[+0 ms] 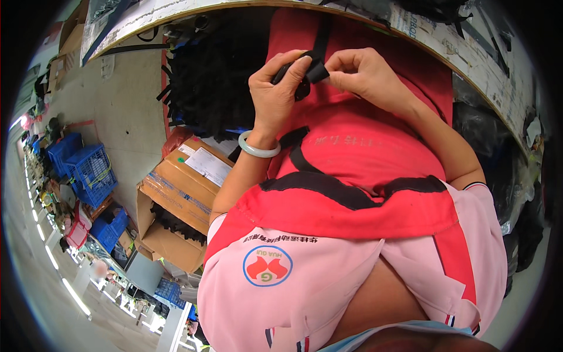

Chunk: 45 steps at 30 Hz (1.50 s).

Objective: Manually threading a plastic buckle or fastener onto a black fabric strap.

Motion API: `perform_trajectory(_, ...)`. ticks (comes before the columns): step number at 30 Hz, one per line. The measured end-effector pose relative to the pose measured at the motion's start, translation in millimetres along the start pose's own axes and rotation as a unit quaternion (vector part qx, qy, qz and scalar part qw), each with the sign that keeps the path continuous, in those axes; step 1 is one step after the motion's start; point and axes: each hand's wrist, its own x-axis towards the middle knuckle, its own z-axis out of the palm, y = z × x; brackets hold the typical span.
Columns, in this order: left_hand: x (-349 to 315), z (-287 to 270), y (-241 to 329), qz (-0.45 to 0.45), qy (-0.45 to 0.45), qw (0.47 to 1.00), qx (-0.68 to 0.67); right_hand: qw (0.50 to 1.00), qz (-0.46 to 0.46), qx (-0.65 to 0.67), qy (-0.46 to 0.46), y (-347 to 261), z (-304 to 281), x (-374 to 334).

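Over the lap of my red apron, my left hand [277, 82] is closed around a bundle of black webbing strap [317, 71]. Its thumb presses on the strap from above, and a darker black piece shows below the fingers, too hidden to name. My right hand [368, 76] meets the strap's folded end from the other side, thumb and fingertips pinched together at its edge. Another length of black strap runs up from the hands toward the table edge. A pale bangle sits on my left wrist.
A worktable edge [478, 82] curves across the top, just beyond my hands. Left of my lap lies a large heap of black strap pieces [214, 82]. An opened cardboard box [185, 193] stands below it, with blue crates [91, 173] farther left. Dark plastic bags [484, 132] lie at right.
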Motion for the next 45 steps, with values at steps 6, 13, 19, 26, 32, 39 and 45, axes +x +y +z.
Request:
perform_trajectory(6,1,1,-6,0.095,0.0,0.994,0.046,0.993,0.008,0.11,0.039,1,-10,-5)
perform_trajectory(13,0,8,-5,0.071,0.008,0.997,0.019,0.999,0.029,0.033,0.032,2,0,-1)
perform_trajectory(19,-1,7,-12,0.058,0.0,0.998,0.009,0.992,0.038,0.107,0.058,12,1,5)
perform_trajectory(26,-3,-3,-9,0.064,-0.053,0.997,0.009,0.97,0.087,0.221,-0.058,21,-13,16)
perform_trajectory(32,-20,-53,34,-0.084,-0.057,0.995,0.022,0.99,0.053,0.125,0.024,15,-9,35)
perform_trajectory(39,-36,-174,28,0.038,0.24,0.94,0.241,1.0,0.019,0.02,0.011,41,-19,39)
perform_trajectory(45,-17,-74,9,-0.126,0.04,0.99,0.045,0.994,-0.083,0.074,-0.009,18,-5,24)
